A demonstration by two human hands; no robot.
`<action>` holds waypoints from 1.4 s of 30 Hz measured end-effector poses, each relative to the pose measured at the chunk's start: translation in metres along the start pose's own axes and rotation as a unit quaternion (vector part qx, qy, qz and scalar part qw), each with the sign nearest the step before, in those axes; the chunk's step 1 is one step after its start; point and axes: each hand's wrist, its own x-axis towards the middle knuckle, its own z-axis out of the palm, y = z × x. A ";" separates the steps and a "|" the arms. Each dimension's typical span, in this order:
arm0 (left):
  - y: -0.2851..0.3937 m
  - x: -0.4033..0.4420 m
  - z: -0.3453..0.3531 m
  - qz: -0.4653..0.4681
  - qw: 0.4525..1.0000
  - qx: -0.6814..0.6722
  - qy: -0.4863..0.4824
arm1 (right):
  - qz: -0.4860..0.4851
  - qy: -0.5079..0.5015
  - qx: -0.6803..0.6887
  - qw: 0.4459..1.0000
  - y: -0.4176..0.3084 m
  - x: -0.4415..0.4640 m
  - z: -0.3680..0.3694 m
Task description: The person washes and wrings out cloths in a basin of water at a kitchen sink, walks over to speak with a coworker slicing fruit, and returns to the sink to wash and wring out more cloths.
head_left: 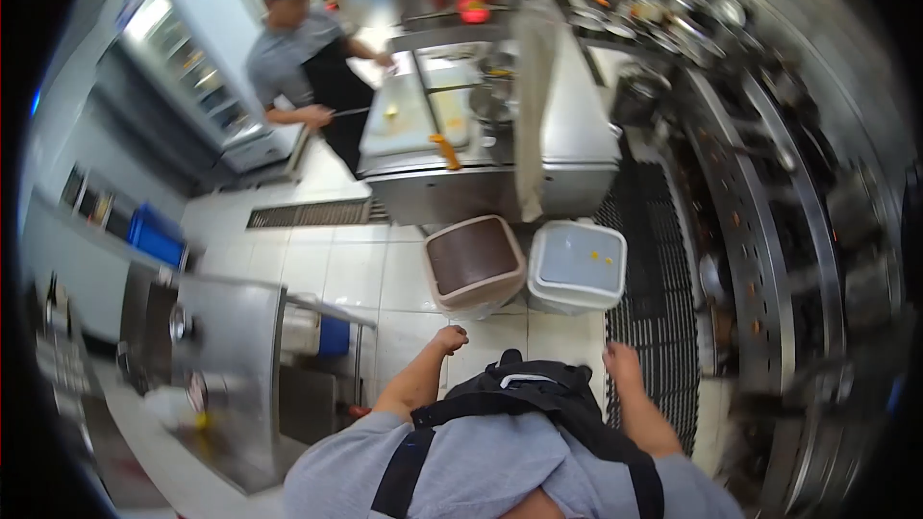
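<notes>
My left hand (pixel 451 338) hangs in front of me with its fingers curled in. Nothing shows in it. A beige bin with a dark brown lid (pixel 473 258) is the thing nearest to it, just beyond, not touched. On the other side my right hand (pixel 621 363) hangs with loosely bent fingers, slightly apart, and no object shows in them. Beyond that hand is a white bin with a grey lid (pixel 575 259), with small orange-yellow scraps on top. A dark apron (pixel 524 399) lies between my arms.
Past the bins stands a steel counter (pixel 442 194) with a cutting board (pixel 404 125), an orange-handled tool (pixel 444 150) and a hanging cloth (pixel 532 115). A co-worker (pixel 317 67) holds a knife there. A sink unit (pixel 226 356) is left; stoves (pixel 740 221) and a black mat (pixel 649 279) are right.
</notes>
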 end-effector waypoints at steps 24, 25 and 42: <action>0.078 -0.029 0.264 0.276 0.623 0.692 -0.238 | 0.553 0.068 0.077 0.827 0.259 -0.544 0.030; 0.091 -0.033 0.290 0.303 0.572 0.722 -0.244 | 0.594 0.057 0.097 0.797 0.270 -0.567 0.025; 0.279 -0.149 0.701 0.386 0.334 0.837 -0.198 | 0.707 0.262 0.142 0.641 0.423 -0.886 -0.060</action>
